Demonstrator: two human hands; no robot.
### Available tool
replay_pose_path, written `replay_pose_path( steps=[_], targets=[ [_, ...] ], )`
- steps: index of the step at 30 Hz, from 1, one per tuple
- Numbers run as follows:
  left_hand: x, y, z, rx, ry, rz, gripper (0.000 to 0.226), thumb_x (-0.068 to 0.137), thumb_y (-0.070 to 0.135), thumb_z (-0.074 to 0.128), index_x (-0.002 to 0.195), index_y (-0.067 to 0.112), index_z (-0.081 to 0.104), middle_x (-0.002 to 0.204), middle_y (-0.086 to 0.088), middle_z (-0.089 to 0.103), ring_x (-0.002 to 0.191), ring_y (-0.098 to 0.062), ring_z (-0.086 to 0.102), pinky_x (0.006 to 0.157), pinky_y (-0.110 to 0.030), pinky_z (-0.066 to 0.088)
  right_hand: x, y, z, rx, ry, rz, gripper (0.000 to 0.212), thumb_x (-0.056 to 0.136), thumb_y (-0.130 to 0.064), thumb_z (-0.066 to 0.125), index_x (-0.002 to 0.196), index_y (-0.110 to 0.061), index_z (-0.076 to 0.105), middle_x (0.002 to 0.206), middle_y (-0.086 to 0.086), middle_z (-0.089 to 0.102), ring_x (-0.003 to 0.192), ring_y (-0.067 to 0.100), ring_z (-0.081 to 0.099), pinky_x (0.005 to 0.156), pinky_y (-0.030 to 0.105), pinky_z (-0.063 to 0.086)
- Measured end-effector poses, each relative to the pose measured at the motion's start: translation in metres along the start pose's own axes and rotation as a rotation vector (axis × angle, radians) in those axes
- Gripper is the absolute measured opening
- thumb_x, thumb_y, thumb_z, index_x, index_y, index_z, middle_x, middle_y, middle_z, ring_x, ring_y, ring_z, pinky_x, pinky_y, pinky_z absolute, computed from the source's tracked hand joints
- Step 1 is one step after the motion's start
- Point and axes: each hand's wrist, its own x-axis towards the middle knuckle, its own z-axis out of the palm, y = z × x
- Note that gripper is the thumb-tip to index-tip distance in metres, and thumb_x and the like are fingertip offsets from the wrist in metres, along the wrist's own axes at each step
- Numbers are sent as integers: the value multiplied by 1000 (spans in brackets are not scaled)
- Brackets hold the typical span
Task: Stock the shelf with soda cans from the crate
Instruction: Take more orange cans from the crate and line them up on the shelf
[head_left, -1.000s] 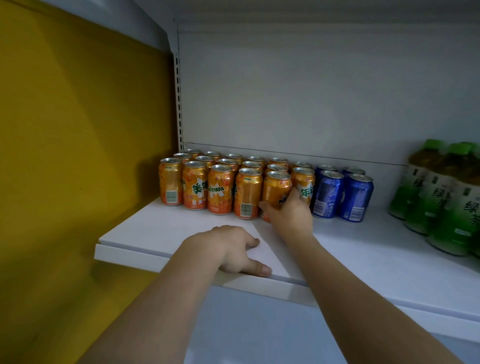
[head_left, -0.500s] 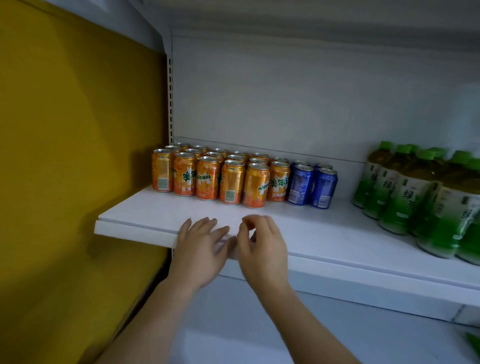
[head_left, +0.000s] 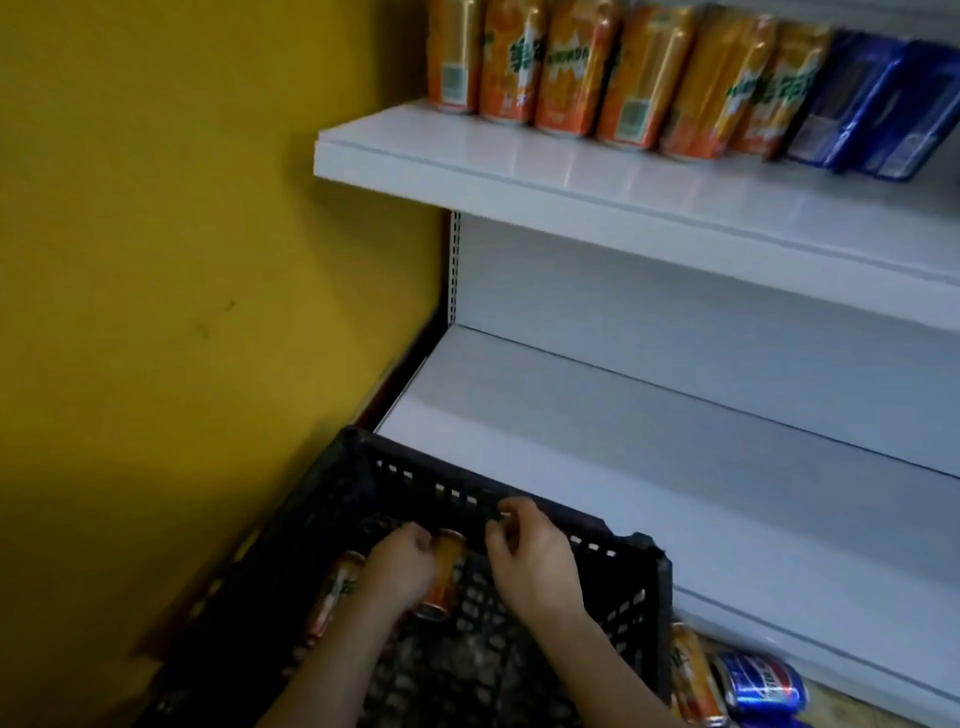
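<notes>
A black plastic crate (head_left: 545, 512) stands on the floor in front of the shelving. Both my hands are down inside it. My left hand (head_left: 400, 569) grips an orange soda can (head_left: 447, 566) lying in the crate. A second orange can (head_left: 337, 587) lies just left of that hand. My right hand (head_left: 535, 564) is beside it near the crate's far wall with its fingers curled; blur hides whether they hold anything. Above, on the white shelf (head_left: 597, 171), stands a row of orange cans (head_left: 571, 67) with blue cans (head_left: 872, 104) to their right.
A yellow wall (head_left: 182, 260) closes the left side. A lower white shelf (head_left: 701, 467) runs behind the crate. On the floor right of the crate lie an orange can (head_left: 696, 675) and a blue can (head_left: 763, 686).
My view dropped from the stocked shelf to the crate on the floor. Both hands left the shelf edge and went down into the crate; the left one took hold of an orange can.
</notes>
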Motion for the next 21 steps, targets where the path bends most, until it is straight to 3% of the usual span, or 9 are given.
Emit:
replay_pose_path(
  steps=[4,8,11,13,18,21],
  targets=[
    [18,-27,34,119,-185,-89,40,96,36,44,124,14,62,127,-13,63,115,-30,58,100,-31,43,-6,37,52,-15,-193,165,41,96,-30,58,135,-20,51,115,0,68,99,14,65,78,19,47],
    [28,-39,60,174,-156,-68,35,100,30,44,131,17,55,133,-10,59,120,-28,56,102,-32,40,-8,62,96,15,-296,305,44,97,-30,57,138,-18,45,124,7,66,111,23,64,85,26,48],
    [34,-53,64,93,5,-94,30,94,17,51,121,17,64,125,-8,62,114,-28,58,94,-30,45,-5,81,118,1,-293,381,46,95,-35,58,134,-13,46,130,14,63,118,31,60,93,32,49],
    [38,-60,65,70,45,-113,35,93,16,51,125,19,62,130,-8,58,111,-27,57,89,-28,46,-4,91,127,-4,-276,415,56,93,-41,60,138,-12,43,134,16,59,121,33,58,97,34,47],
    [50,-60,81,41,-111,-91,41,100,23,45,139,17,53,142,-6,53,129,-26,50,105,-32,39,0,110,141,-156,-262,380,77,86,-56,63,144,-13,34,138,14,50,120,33,55,96,37,49],
    [54,-61,88,7,-197,-90,34,102,33,44,130,20,59,133,-5,60,120,-25,55,104,-35,44,1,110,144,-252,-268,322,73,87,-53,61,145,-15,38,140,12,50,122,30,55,95,33,47]
  ],
)
